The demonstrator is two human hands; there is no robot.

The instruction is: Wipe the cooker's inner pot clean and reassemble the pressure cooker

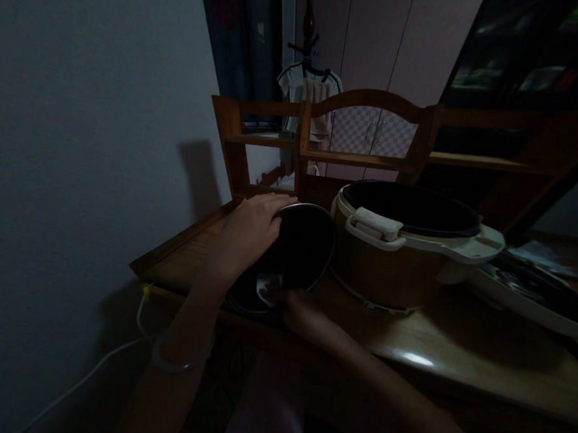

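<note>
A dark round pot [304, 243] with a thin shiny rim is tilted at the table's near edge, its open side facing me. My left hand [253, 231] grips its upper left rim, the thumb hooked over the inside and the fingers stretched along the back. Inside the lower part of the pot, my right hand [296, 308] holds a white cloth or tissue [268, 287] against the wall. Those fingers are dim and partly blurred. To the right stands a brown electric cooker body [388, 268], lidless, with a pale handle and a dark interior.
The cooker lid [529, 290] seems to lie at the far right. A wooden shelf rack [361, 159] rises along the back of the wooden table [438, 343]. At left are a wall [88, 132] and a white cable [99, 358] hanging by the table's edge.
</note>
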